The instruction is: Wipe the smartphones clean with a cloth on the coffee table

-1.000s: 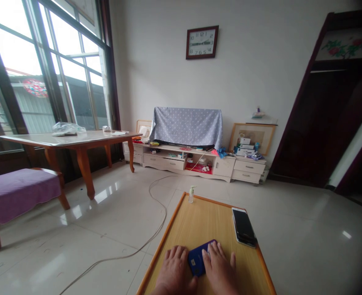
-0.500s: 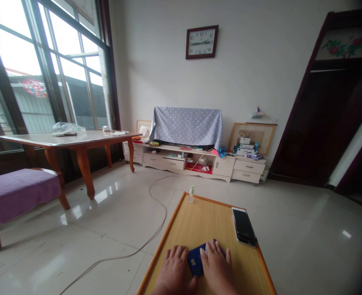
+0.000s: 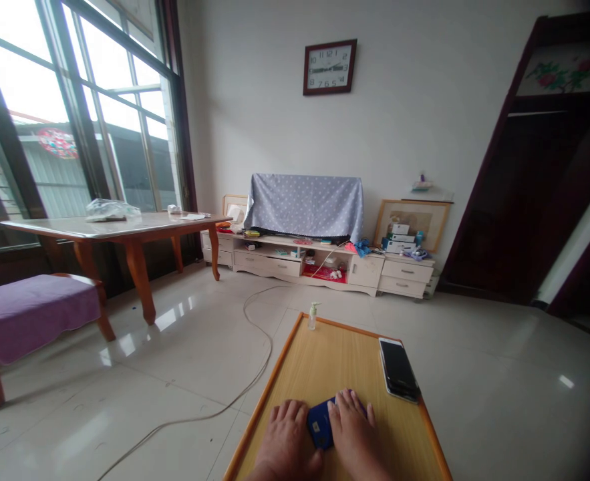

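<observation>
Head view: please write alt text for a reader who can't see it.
A person's left hand and right hand rest on a dark blue flat object on a light wooden board, beside a smartphone and a small pump bottle. Behind stand a cream cabinet and a wall clock.

On a square, dark-red-framed wall clock (image 3: 329,67) at the far wall, the numerals 10, 11, 12, 1 and 2 are read along the top, 3 at the right, and 8, 7, 6, 5 and 4 along the bottom. A small pale label on a flat dark-blue object (image 3: 321,424) on the near worktop is too small to be read.
</observation>
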A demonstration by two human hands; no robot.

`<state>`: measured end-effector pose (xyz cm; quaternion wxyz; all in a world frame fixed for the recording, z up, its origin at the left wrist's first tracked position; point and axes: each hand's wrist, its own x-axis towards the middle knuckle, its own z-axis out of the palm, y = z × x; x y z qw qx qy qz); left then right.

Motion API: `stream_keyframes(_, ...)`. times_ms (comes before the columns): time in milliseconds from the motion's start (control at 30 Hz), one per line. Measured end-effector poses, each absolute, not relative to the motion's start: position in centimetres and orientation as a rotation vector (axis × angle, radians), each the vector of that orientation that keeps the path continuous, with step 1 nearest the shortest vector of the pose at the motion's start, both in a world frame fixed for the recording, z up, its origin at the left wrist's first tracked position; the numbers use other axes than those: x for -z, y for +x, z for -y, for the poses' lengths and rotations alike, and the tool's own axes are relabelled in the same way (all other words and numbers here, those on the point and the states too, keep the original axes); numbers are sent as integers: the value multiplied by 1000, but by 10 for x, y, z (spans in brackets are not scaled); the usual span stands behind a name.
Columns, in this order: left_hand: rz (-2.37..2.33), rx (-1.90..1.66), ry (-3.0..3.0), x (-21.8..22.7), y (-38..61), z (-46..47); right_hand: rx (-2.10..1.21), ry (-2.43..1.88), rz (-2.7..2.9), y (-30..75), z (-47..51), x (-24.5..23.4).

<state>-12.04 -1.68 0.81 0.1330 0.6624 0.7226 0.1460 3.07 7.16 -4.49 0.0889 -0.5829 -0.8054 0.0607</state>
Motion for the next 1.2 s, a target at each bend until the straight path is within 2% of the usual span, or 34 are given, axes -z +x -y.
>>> stream_keyframes(267,-2104,-451,1910,-9,-119,17,-299,-1562,2485,21,-46,47)
stream_keyframes(533,-2100,-447,1945,-5,-120,17,-210,-1714,2383,29,-68,43)
stream_keyframes(800,-2079,-500,1991,1,-122,14,-467,-1407,2501,10,-36,35)
stream_keyframes(1000,-2091,-510,1978,2,-121,16,-302,-1593,2386,20,-62,40)
stream_keyframes(1200,-2062,-555,2007,10,-126,13,-433,-1428,2500,10,-37,45)
